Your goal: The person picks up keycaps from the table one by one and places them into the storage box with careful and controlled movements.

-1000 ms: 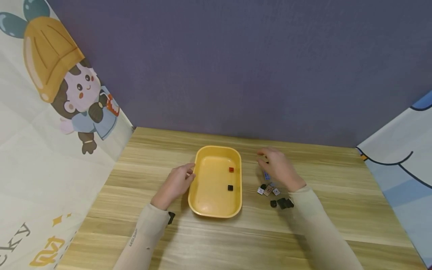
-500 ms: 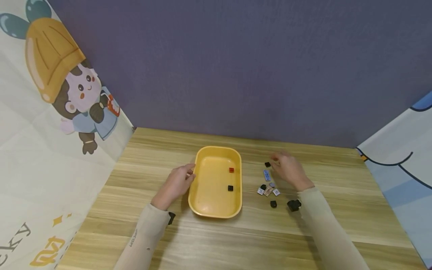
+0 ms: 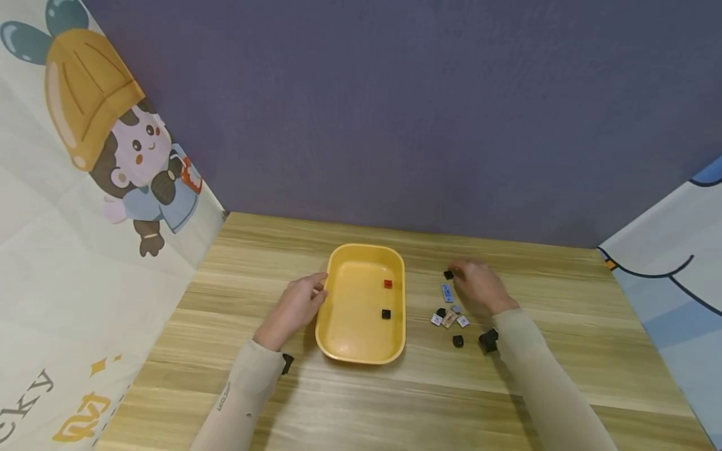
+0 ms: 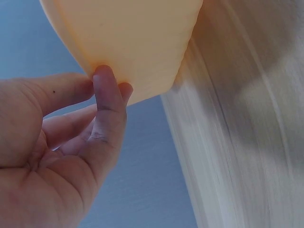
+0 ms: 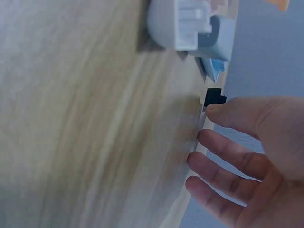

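Note:
A yellow tray (image 3: pixel 361 357) stands on the wood-grain table. My left hand (image 3: pixel 294 308) touches its left side; in the left wrist view, bent fingertips (image 4: pixel 103 71) rest against the outer wall close to the rim. Inside the tray lie a small red block (image 3: pixel 388 284) and a small black block (image 3: pixel 386 314). To the right of the tray, my right hand (image 3: pixel 482 287) has its fingertips at a small flat black piece (image 3: pixel 449 275). In the right wrist view, the thumb tip (image 5: pixel 214 110) overlaps that piece, with the other fingers spread apart below it.
A blue printed tile (image 3: pixel 447 292) lies just in front of the black piece. Nearer are a tan tile (image 3: pixel 449 319), white tiles (image 3: pixel 437 319) and another black piece (image 3: pixel 458 341). A dark wall (image 3: pixel 361 125) rises behind the table (image 3: pixel 361 407).
My right hand has drawn back rightward from over the blue tile, uncovering it and the black piece, then shifted slightly left to that piece. The left hand stays at the tray.

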Motion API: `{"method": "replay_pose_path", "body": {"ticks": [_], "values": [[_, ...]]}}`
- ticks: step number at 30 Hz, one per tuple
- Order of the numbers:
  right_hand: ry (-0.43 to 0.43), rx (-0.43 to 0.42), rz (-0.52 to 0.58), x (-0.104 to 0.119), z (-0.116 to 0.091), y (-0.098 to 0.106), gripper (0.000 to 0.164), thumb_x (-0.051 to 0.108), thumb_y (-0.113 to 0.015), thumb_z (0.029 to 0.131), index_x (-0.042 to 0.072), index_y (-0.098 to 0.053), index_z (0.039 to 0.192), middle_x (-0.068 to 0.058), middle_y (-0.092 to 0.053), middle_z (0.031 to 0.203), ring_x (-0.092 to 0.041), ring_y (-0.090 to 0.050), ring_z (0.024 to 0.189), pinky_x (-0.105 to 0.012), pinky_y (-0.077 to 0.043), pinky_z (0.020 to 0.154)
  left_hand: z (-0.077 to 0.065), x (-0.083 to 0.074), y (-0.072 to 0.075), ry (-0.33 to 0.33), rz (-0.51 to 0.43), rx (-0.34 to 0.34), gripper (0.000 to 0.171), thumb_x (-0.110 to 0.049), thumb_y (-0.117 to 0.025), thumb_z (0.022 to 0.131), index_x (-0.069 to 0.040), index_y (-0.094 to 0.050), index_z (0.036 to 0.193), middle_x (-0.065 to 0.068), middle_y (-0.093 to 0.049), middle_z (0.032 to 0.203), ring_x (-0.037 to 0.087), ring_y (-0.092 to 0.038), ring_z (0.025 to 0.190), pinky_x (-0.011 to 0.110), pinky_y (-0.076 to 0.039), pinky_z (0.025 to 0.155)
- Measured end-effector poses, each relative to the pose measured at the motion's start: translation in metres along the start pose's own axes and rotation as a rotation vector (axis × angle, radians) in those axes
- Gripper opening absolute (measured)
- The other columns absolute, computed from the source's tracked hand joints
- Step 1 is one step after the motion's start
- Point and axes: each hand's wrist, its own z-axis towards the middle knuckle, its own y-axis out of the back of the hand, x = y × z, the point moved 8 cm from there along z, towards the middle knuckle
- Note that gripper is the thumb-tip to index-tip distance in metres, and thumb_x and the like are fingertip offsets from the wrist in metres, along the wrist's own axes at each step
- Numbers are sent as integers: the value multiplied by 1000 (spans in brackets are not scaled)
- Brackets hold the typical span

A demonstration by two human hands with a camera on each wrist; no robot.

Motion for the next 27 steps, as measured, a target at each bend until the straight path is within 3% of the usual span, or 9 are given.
{"method": "replay_pose_path", "body": {"ticks": [13, 20, 27], "values": [[-26, 25, -27, -1, 2, -3, 29, 4, -65, 94, -1, -66, 123, -25, -64, 120, -45, -62, 106, -60, -52, 88, -2, -1, 0, 15, -3, 12, 42, -4, -62, 99, 8, -53, 138, 23, -68, 110, 30, -70, 92, 32, -60, 71], [-29, 0, 7, -4, 0, -1, 31, 6, -65, 93, -3, -66, 122, -26, -64, 121, -45, -60, 109, -60, -49, 93, -2, -1, 0, 19, -4, 21, 42, -4, -61, 99, 7, -53, 139, 22, -68, 111, 29, -69, 93, 32, -60, 71], [-35, -6, 32, 2, -2, 4, 32, 9, -66, 93, -5, -65, 122, -25, -65, 117, -42, -64, 102, -56, -53, 88, -1, 0, 0, 14, -10, 16, 43, -4, -62, 99, 8, -53, 138, 23, -68, 110, 29, -70, 91, 32, -60, 70]]}}
